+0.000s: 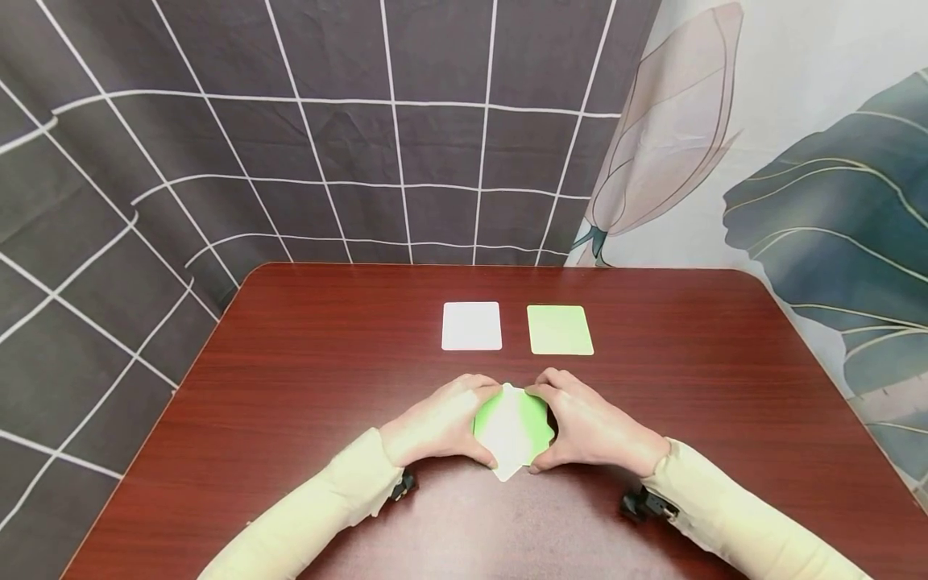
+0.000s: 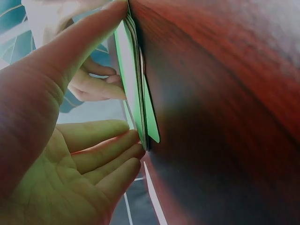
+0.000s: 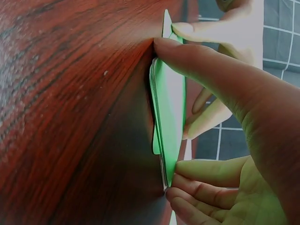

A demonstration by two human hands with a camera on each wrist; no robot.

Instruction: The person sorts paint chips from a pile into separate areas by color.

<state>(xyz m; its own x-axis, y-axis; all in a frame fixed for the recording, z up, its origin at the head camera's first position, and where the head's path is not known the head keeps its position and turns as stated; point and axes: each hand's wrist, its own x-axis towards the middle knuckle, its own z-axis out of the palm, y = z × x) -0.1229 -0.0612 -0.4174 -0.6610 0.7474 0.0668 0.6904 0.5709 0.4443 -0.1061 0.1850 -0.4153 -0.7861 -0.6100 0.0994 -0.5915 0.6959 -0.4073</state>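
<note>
Two cream sleeves (image 1: 319, 499) enter from the near side, each with a black device (image 1: 404, 485) below the wrist. Beyond the cuffs, the left hand (image 1: 449, 419) and the right hand (image 1: 590, 423) face each other across a stack of square cards (image 1: 507, 427), located near the middle of the counter (image 1: 326, 338). On each hand the thumb bears on the near edges and the fingers on the far edges, gripping the stack between them. Alignment is irregular: corners project at different angles, and the upper face shows white down the middle, green at left and right. From where I stand, full contact beneath the stack cannot be confirmed. Farther back, a white card (image 1: 472, 326) lies flat at left and a light green card (image 1: 560, 330) at right, well apart. Past the far edge hang a dark grey curtain (image 1: 348, 137) with white grid lines and, at right, a leaf-printed cloth (image 1: 819, 209).
</note>
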